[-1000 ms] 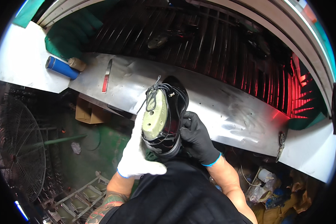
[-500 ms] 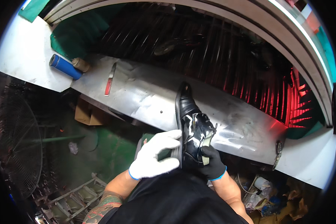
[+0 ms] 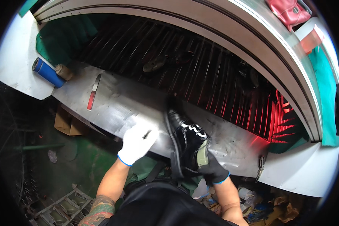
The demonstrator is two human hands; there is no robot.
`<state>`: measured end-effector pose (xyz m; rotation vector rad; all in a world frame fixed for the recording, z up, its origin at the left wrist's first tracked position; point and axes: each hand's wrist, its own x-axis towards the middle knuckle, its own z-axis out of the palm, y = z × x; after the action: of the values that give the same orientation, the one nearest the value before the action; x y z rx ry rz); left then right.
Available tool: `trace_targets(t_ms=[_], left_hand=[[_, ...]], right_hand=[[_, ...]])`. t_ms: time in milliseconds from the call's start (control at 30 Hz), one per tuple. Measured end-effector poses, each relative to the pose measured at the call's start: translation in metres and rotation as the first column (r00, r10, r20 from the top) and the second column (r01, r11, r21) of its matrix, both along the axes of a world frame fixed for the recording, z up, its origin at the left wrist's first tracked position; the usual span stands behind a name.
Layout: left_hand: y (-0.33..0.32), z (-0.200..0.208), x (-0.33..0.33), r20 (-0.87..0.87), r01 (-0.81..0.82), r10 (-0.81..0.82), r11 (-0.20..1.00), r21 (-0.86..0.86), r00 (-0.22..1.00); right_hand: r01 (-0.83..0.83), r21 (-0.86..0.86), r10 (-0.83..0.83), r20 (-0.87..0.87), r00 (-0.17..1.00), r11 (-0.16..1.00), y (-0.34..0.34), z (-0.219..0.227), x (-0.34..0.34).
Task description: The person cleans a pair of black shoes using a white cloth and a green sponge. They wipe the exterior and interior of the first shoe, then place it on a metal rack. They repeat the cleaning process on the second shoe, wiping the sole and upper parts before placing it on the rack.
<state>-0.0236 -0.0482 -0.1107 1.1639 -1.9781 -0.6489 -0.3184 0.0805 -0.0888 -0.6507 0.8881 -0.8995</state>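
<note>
Lengthwise outward, toe farthest, slightly left, black shoe (image 3: 187,139) in grip of right hand (image 3: 216,170), left hand (image 3: 138,140) of unclear hold

Head view: left fisheye of a worn pair, upright, pitched down and forward over the person's torso (image 3: 158,207). Forearms (image 3: 112,180) at lower edge. Metal surface (image 3: 115,101) close below; its edges bow; corners black.

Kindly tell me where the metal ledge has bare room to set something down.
The metal ledge looks bare between the red-handled knife and left hand, and between the right hand, holding the black shoe, and the dark tool. Its left end is crowded: blue cylinder, tan roll.
</note>
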Motion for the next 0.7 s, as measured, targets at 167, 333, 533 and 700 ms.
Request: trace_targets(t_ms=[167, 333, 533, 700], left_hand=[[-0.01, -0.024, 0.024, -0.146, -0.085, 0.097, 0.993, 0.083, 0.985], [-0.012, -0.029, 0.032, -0.021, -0.178, 0.177, 0.981, -0.077, 0.984], [-0.021, -0.028, 0.026, -0.056, -0.108, 0.102, 0.987, -0.12, 0.993], [-0.022, -0.028, 0.027, -0.089, -0.103, 0.093, 0.989, -0.108, 0.992]], right_hand=[[0.228, -0.014, -0.228, -0.115, 0.967, 0.973, -0.091, 0.014, -0.058], [0.369, -0.013, -0.369, -0.087, 0.925, 0.929, -0.237, -0.002, -0.084], [0.47, -0.077, -0.472, -0.271, 0.839, 0.879, -0.361, -0.003, -0.106], [0.436, -0.109, -0.442, -0.391, 0.807, 0.893, -0.446, -0.03, -0.089]])
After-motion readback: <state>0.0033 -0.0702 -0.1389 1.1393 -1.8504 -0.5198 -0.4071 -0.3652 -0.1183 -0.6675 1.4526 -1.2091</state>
